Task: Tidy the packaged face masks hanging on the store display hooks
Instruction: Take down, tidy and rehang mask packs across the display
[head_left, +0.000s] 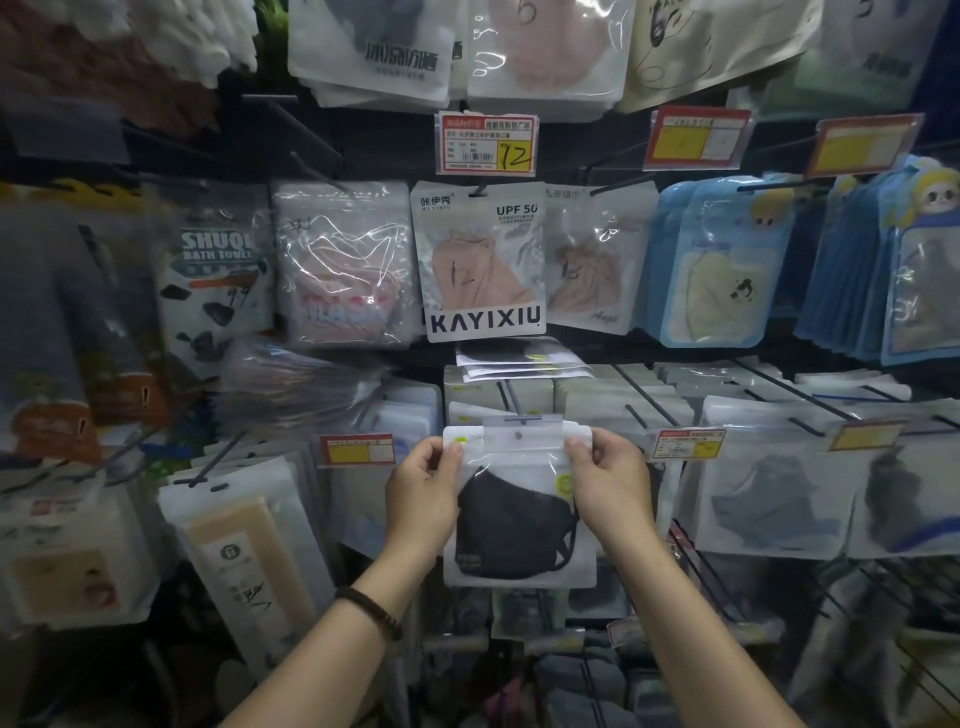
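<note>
A clear pack (519, 519) with white edges and a black mask inside is upright and faces out, low in the middle of the display, pinched near its top corners by the left hand (421, 499) at its ten o'clock and the right hand (608, 483) at its two o'clock; whether its hang hole sits on a hook cannot be told. From its twelve to two o'clock, rows of white packs (597, 400) are threaded on dark hooks (644, 389), and a pack with a beige mask (480, 260) hangs higher at twelve o'clock
</note>
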